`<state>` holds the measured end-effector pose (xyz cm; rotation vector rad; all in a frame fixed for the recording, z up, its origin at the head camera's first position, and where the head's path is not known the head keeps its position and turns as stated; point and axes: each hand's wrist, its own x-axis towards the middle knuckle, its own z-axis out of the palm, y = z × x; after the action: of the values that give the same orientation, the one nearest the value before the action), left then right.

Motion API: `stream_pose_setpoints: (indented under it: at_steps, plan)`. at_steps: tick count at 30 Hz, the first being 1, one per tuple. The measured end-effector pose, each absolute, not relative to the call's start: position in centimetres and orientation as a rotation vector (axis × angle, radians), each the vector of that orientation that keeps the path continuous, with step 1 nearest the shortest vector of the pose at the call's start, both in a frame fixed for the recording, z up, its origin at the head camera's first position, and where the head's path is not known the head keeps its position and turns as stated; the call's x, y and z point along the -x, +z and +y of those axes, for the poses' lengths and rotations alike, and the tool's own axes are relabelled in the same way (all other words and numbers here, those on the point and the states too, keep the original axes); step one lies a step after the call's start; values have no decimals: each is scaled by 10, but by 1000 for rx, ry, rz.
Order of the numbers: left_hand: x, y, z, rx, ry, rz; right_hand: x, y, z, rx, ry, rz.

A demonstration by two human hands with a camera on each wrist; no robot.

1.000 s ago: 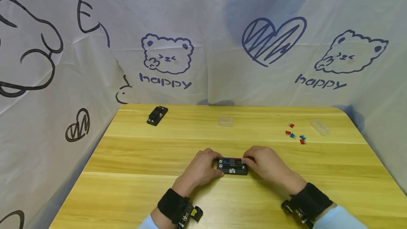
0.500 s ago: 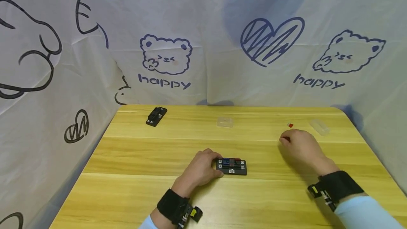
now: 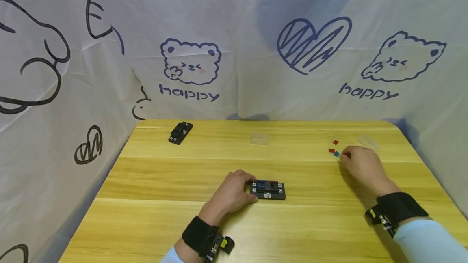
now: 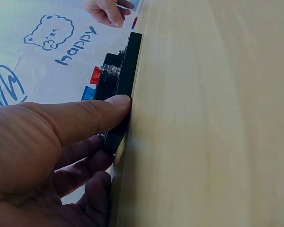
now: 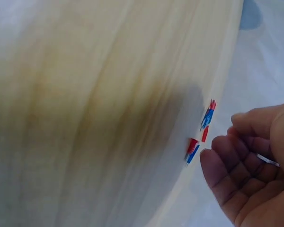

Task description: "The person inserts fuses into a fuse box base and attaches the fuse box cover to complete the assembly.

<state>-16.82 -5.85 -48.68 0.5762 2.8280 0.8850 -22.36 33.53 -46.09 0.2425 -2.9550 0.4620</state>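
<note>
My left hand [image 3: 231,193] grips the left end of a black fuse block [image 3: 275,195] lying flat on the table. In the left wrist view, the thumb presses its near long edge and a red blade fuse [image 4: 95,74] and a blue blade fuse [image 4: 88,93] sit in the block. Far right, my right hand [image 3: 365,169] is low beside loose blade fuses [image 3: 331,150], fingers loosely bent. The right wrist view has thumb and fingertips a little apart from several red and blue fuses [image 5: 193,150], with no fuse visible between them.
At the back left lies a second black fuse block [image 3: 180,133]. A clear plastic cover [image 3: 259,139] rests at the back middle. Another clear cover [image 3: 368,142] is behind my right hand, partly hidden. White cloth [image 3: 241,19] with drawings hangs behind the wooden table [image 3: 164,222].
My right hand has left the right end of the fuse block and travelled to the loose fuses, shifting slightly further right in the last half second. The left hand stays on the block.
</note>
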Motion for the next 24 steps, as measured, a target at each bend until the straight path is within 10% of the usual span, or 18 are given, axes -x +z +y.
stream_pose_setpoints:
  at_steps: [24]
  plan:
    - [168, -485, -59, -572, 892, 2822, 220, -470, 343, 80, 459, -3091]
